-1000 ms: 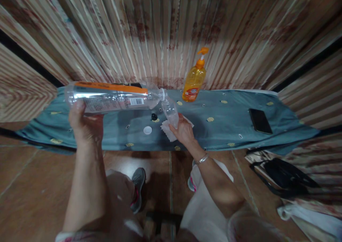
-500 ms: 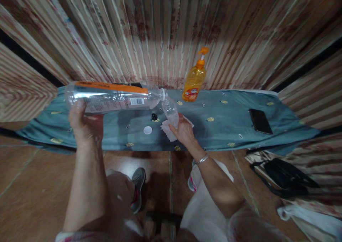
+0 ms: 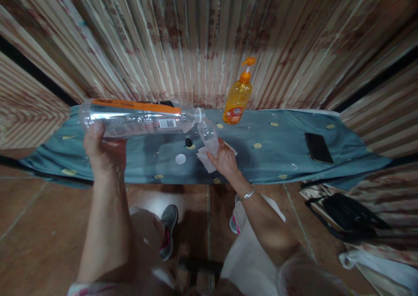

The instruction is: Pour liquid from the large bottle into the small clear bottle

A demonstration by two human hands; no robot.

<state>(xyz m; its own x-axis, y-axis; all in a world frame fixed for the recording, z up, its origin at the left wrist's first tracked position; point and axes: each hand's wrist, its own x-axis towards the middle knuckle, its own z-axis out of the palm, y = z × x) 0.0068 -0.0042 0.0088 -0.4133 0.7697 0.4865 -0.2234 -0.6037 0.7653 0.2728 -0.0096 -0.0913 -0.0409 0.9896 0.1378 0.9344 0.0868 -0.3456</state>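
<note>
My left hand (image 3: pixel 103 150) grips the base end of a large clear plastic bottle (image 3: pixel 137 118) with an orange label, held nearly level with its open neck pointing right. The neck meets the mouth of a small clear bottle (image 3: pixel 209 137), which my right hand (image 3: pixel 224 158) holds upright and slightly tilted over a white tissue (image 3: pixel 204 160). A white cap (image 3: pixel 180 158) and a small black cap (image 3: pixel 188 142) lie on the blue-grey cloth (image 3: pixel 277 152) between my hands.
An orange pump bottle (image 3: pixel 238 97) stands at the back of the cloth by the striped curtain. A black phone (image 3: pixel 318 148) lies at the right. A black bag (image 3: pixel 351 217) sits on the tiled floor at the right.
</note>
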